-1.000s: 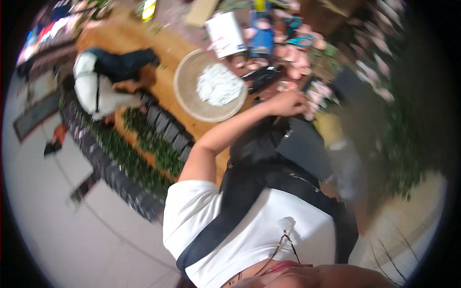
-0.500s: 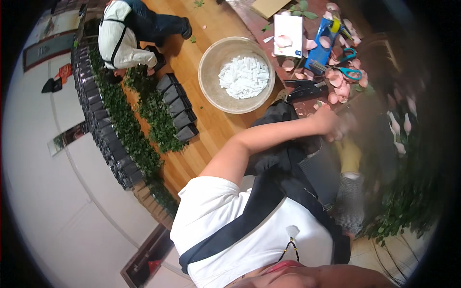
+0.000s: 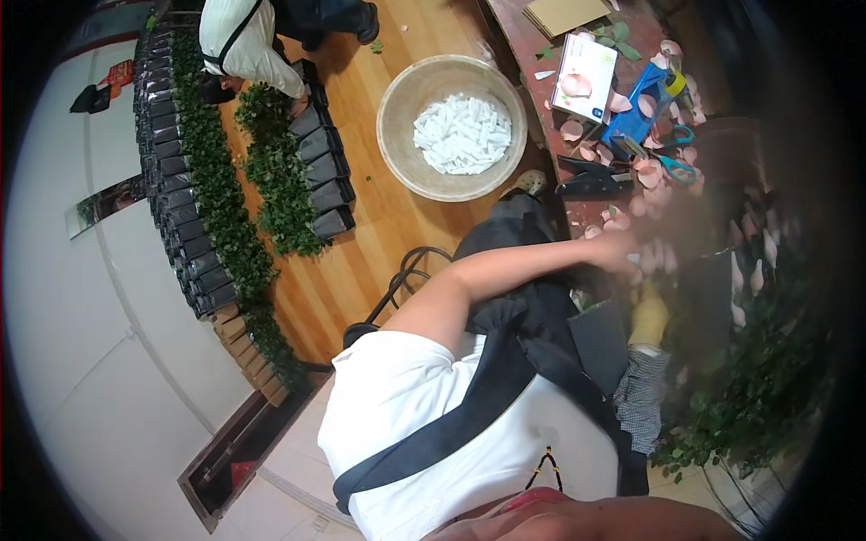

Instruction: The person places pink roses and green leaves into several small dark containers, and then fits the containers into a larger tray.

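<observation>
My left arm reaches from my white-sleeved shoulder across to the right. My left hand (image 3: 636,252) is a blur over the edge of a dark red table (image 3: 541,63) strewn with pink petals (image 3: 645,176). I cannot tell whether the hand holds anything. Closest to it are a black stapler (image 3: 591,180) and teal-handled scissors (image 3: 672,167). My right hand is out of sight. A dark apron strap runs across my white shirt.
A round bowl (image 3: 397,135) of white pieces sits on the wooden floor. A white box (image 3: 586,86), a blue tool (image 3: 640,99) and cardboard (image 3: 564,13) lie on the table. Another person (image 3: 253,36) crouches over rows of green plants in black pots (image 3: 216,198). Green foliage (image 3: 767,388) fills the right.
My view has swung, so the bowl and plant rows now sit further left and up. My left hand has moved right, from near the stapler to the petal-strewn table edge.
</observation>
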`<state>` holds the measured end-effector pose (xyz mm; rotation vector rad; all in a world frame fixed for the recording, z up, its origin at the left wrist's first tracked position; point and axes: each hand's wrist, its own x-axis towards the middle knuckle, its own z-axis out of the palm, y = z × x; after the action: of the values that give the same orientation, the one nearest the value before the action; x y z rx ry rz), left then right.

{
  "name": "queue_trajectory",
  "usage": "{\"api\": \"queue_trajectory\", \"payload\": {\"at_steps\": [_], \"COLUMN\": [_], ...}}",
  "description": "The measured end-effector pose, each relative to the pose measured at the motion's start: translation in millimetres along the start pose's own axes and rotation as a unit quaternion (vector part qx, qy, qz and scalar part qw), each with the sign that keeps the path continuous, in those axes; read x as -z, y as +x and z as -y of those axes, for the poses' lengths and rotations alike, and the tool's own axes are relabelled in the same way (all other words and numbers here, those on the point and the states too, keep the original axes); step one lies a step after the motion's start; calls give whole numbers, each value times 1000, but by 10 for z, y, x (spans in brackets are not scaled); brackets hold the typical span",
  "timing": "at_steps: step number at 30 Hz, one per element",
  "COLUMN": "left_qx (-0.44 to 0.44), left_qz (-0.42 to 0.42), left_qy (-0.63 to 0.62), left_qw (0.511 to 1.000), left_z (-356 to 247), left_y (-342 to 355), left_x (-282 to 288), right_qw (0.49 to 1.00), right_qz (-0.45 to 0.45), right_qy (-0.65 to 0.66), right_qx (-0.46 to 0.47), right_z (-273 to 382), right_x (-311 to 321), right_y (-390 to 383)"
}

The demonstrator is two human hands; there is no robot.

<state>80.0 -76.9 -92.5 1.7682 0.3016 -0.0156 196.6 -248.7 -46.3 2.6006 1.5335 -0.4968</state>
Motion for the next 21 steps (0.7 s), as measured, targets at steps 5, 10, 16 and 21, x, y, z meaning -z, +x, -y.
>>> {"api": "queue_trajectory", "payload": {"at_steps": [5,10,16,21], "left_qx": [96,32,-43,-40], "left_qz": [-20,26,18,-101], "left_qy": [9,295,214,73], "left_qw": [995,954,976,991], "left_z": [-5,-29,-58,-182], "left_y": [56,154,133,-43], "left_x": [24,24,-133,-37], "right_qw": [996,994,985,995], "right_qz": [61,67,145,42], "right_qy": [45,76,74,89], "right_qx": [-52,-26,-59,13], "right_z": [-307,-258,-185,-177], "right_x": [-337,-175,-48,-27], "right_y": [-105,-70,-44,-10]}}
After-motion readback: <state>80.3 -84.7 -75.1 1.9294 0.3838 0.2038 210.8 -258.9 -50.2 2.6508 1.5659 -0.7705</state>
